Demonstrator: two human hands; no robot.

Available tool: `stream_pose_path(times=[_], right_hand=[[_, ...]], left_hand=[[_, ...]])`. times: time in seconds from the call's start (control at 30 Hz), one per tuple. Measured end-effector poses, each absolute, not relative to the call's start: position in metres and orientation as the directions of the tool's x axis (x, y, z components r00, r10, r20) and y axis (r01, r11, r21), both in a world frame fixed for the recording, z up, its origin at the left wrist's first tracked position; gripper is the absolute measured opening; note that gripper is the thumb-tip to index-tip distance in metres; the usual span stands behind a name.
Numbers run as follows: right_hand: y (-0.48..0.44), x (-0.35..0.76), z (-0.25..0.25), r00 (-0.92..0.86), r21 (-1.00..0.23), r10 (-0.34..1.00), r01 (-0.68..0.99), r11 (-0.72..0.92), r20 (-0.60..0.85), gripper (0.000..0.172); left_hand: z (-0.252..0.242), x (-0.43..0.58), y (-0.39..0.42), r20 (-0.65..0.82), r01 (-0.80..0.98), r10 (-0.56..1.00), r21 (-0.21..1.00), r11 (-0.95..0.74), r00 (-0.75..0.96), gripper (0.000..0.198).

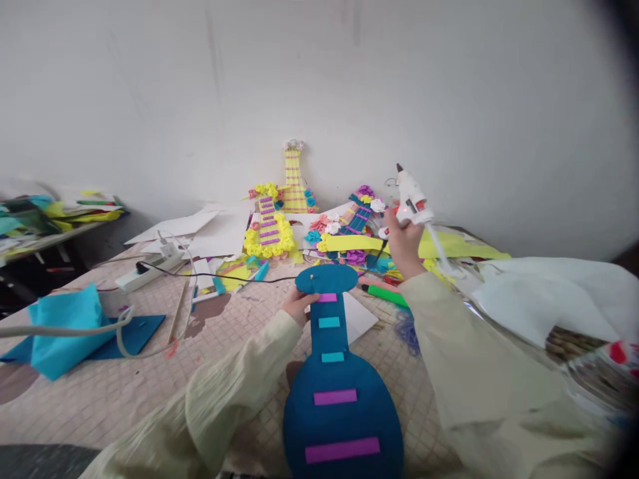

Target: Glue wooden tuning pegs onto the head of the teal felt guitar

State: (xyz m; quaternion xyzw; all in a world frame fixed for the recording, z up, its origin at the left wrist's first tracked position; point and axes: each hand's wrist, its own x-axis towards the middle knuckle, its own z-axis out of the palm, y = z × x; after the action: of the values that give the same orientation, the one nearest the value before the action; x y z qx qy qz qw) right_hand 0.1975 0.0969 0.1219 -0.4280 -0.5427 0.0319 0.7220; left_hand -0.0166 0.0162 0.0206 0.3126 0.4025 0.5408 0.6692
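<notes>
We pinch the head of the blue guitar cutout (339, 412) in our left hand (298, 305), over the near edge of the desk (124, 392). The fingers of our right hand (403, 246) wrap the glue gun (412, 199), held high. Five strips (335, 397) are on. The flower trim of the finished models (269, 229) at the far edge is absent, so we judge the work about half done.
</notes>
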Motion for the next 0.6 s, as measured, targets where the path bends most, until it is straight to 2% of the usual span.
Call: stream_pose_path(times=[0.2, 0.3, 0.4, 0.5, 0.6], right_hand=[[0.046, 0.196, 0.121, 0.556, -0.647, 0.503, 0.083, 0.758, 0.661, 0.016], [0.018, 0.199, 0.121, 0.555, -0.632, 0.528, -0.005, 0.775, 0.643, 0.007], [-0.004, 0.202, 0.122, 0.399, -0.635, 0.612, -0.089, 0.767, 0.683, 0.005], [-0.023, 0.203, 0.119, 0.194, -0.667, 0.674, -0.106, 0.737, 0.713, 0.006], [-0.044, 0.199, 0.114, 0.130, -0.703, 0.705, -0.070, 0.708, 0.697, 0.005]], left_hand=[[0.054, -0.025, -0.017, -0.101, -0.648, 0.993, 0.752, 0.118, 0.063, 0.034], [0.066, -0.027, -0.032, 0.000, -0.667, 1.000, 0.745, -0.010, -0.015, 0.033], [0.080, -0.029, -0.044, 0.094, -0.645, 0.992, 0.754, -0.124, -0.080, 0.035], [0.094, -0.030, -0.052, 0.152, -0.621, 0.976, 0.753, -0.218, -0.157, 0.036], [0.107, -0.032, -0.054, 0.210, -0.559, 0.951, 0.772, -0.303, -0.226, 0.034]])
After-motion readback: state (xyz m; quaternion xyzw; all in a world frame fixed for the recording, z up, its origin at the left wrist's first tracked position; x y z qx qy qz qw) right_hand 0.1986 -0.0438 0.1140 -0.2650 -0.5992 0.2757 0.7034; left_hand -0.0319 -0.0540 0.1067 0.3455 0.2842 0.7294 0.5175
